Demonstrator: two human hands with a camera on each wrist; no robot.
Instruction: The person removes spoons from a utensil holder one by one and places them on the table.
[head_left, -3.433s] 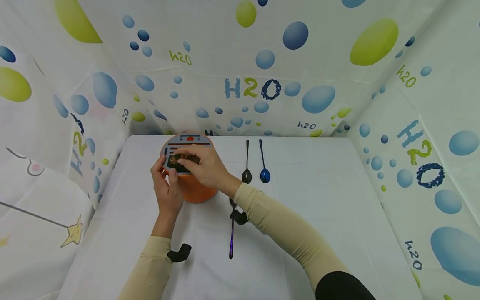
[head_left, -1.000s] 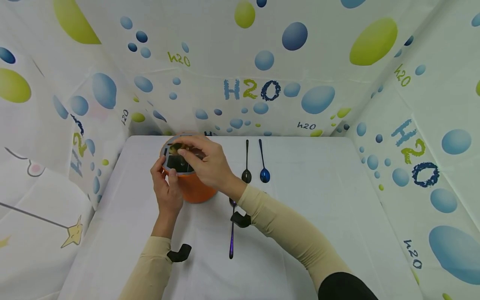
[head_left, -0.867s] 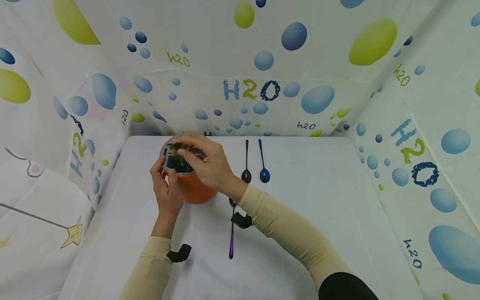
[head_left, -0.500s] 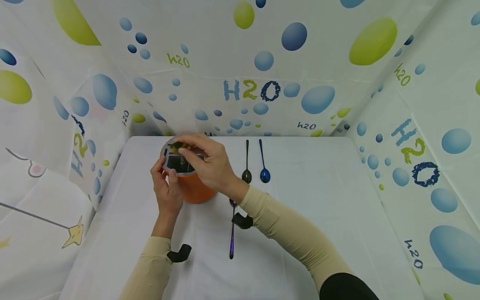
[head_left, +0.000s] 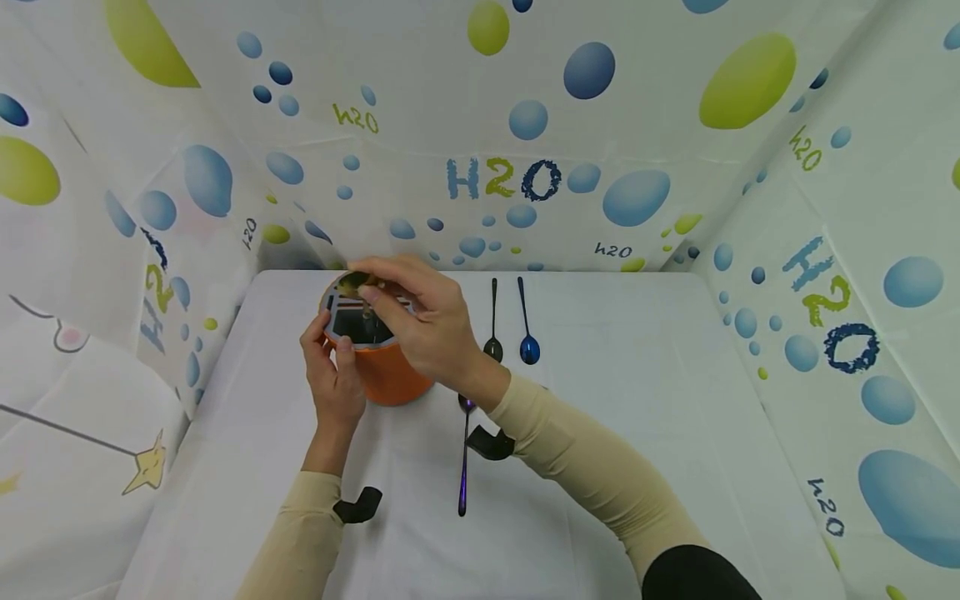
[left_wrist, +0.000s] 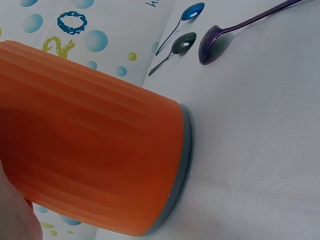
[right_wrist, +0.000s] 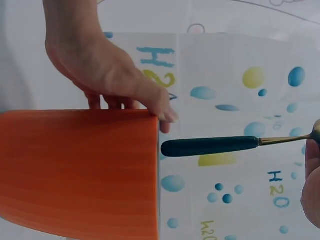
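Observation:
An orange ribbed utensil holder (head_left: 395, 377) with a grey slotted top stands upright at the table's back left. My left hand (head_left: 336, 383) grips its near left side, thumb and fingers at the rim. Above the slots, my right hand (head_left: 423, 321) pinches a spoon by its gold bowl (head_left: 351, 285). In the right wrist view the spoon's dark green handle (right_wrist: 210, 146) points down at the holder (right_wrist: 80, 170), its end just clear of the rim. The right fingertips (right_wrist: 312, 162) show only at that view's edge.
A dark spoon (head_left: 492, 350) and a blue spoon (head_left: 529, 348) lie side by side right of the holder. Nearer the front lies a purple spoon (head_left: 462, 467), partly under the right forearm. Patterned cloth walls (head_left: 465, 108) rise behind and beside the white table (head_left: 637, 375).
My right hand has moved up and slightly right, raising the spoon from low over the holder's slots. My left hand and the holder have stayed in place.

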